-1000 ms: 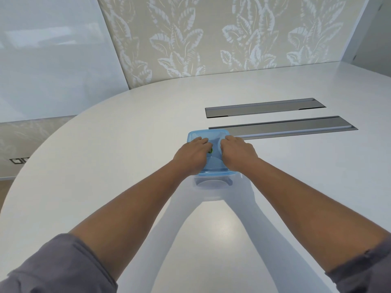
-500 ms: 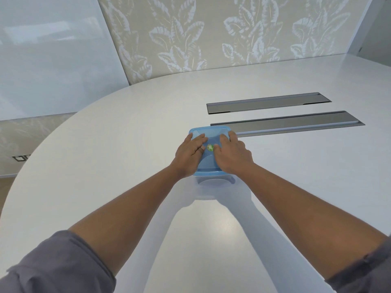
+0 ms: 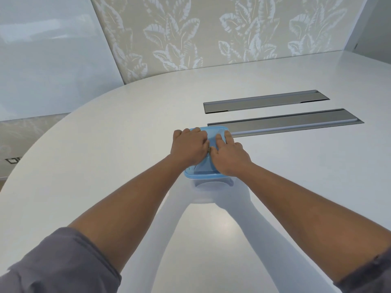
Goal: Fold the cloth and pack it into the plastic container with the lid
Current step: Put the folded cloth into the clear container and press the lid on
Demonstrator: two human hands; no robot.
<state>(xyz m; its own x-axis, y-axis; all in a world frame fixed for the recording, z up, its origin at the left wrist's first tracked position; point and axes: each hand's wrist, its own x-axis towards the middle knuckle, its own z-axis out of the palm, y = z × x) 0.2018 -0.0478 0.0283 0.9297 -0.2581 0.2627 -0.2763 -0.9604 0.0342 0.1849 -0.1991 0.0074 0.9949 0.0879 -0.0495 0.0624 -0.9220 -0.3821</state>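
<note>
A clear plastic container point(image 3: 213, 183) stands on the white table with its blue lid point(image 3: 206, 171) on top. My left hand point(image 3: 189, 145) lies flat on the left half of the lid, fingers stretched toward the far edge. Beside it, my right hand point(image 3: 227, 152) presses the right half with straight fingers. The two hands touch at the thumbs and cover most of the lid. The cloth is hidden from view; the container's wall shows only a pale shape inside.
Two long grey metal cable-slot covers point(image 3: 283, 123) are set into the table point(image 3: 105, 166) just behind and right of the container. A leaf-patterned wall point(image 3: 211, 32) rises behind the table's curved far edge.
Both hands have slid forward over the lid, from its middle to its far edge, fingers flattening. The green sticker on the lid is now covered.
</note>
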